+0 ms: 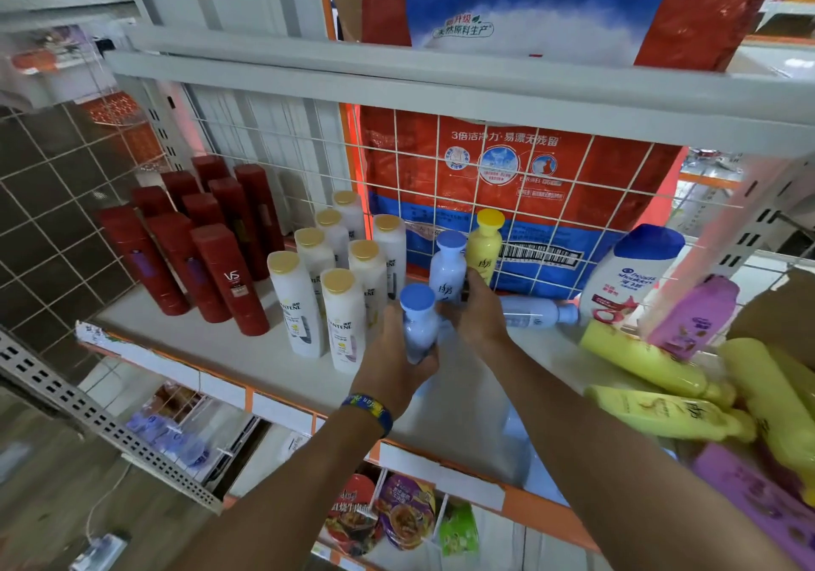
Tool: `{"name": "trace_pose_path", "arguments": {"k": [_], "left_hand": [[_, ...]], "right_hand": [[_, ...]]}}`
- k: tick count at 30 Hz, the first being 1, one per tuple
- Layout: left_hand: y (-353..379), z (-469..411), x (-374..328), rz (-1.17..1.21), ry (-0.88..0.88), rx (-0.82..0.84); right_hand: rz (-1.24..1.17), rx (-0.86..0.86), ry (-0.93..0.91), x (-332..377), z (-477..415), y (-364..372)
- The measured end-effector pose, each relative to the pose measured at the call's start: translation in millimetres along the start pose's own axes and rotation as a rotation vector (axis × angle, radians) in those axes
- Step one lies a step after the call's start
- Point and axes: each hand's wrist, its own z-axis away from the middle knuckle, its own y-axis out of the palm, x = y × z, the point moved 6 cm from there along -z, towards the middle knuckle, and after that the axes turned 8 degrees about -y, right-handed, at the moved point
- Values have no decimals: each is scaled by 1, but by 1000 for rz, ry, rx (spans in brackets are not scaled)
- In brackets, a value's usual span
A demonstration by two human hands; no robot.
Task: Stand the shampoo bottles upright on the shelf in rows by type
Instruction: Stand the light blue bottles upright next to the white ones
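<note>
My left hand (pixel 403 356) grips a pale blue bottle with a blue cap (pixel 418 315), upright just above the white shelf (pixel 282 376). Behind it, my right hand (pixel 478 306) holds a second blue-capped bottle (pixel 449 264) upright, beside a standing yellow bottle (pixel 485 244). Red VS bottles (pixel 229 275) stand in rows at the left, with white gold-capped Pantene bottles (pixel 295 301) in rows next to them. Another pale blue bottle (pixel 538 312) lies on its side to the right of my right hand. A white Head & Shoulders bottle (pixel 630 275) leans at the right.
Yellow bottles (pixel 648 361) and purple bottles (pixel 692 315) lie heaped at the right, partly in a cardboard box (pixel 776 310). A wire grid (pixel 441 200) backs the shelf, with a large red and blue detergent bag (pixel 520 160) behind it. A shelf beam (pixel 397 85) runs overhead.
</note>
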Motion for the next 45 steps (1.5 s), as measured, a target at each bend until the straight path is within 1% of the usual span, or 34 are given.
{"name": "trace_pose_path", "arguments": {"k": [3,7,9,17,23,27,32,35,38,42,45], "left_hand": [[1,0,-1,-1,-2,0],[0,-2,0,2,-19,14],[1,-3,1,-8,-12,16],[5,-5,0,-15,2,37],[3,-2,0,1,6,27],[1,-1,0,-13,-10,30],[-1,0,-1,13,-49,41],[-2,0,-1,53,-60,56],[-2,4,8,81,-138,54],[2,14,27,41,-189,44],[3,18,35,26,-221,-7]], "right_hand": [[25,-31,2,0,-5,5],[323,-58,-25,-3,-14,4],[342,-63,-7,-5,-17,4],[351,-50,43,-11,-27,9],[276,-42,68,-7,-28,11],[275,-45,73,-7,-29,10],[274,-52,74,-7,-26,11],[246,-25,76,-7,-27,10],[243,-2,72,-8,-25,7],[185,16,52,-14,-17,0],[122,0,16,-14,-12,-5]]}}
